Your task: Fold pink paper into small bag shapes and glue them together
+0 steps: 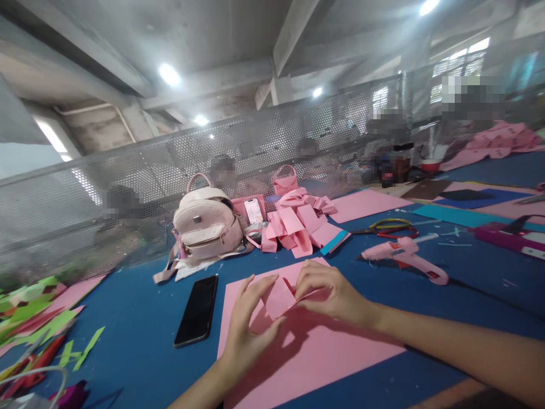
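Observation:
Both my hands work a small folded piece of pink paper [279,298] over a large pink sheet [315,352] on the blue table. My left hand [251,324] presses and pinches the piece from the left, fingers curled on its edge. From the right, my right hand [330,292] bends over the piece's top corner and grips it with the fingertips. Beside my left hand a black phone [197,311] lies flat.
A pink glue gun [404,258] and scissors [387,227] lie at the right. Behind are a pile of folded pink paper pieces [298,224], a pale pink backpack [206,227] and a perforated metal screen [255,147]. Green and pink scraps [38,318] lie at the left.

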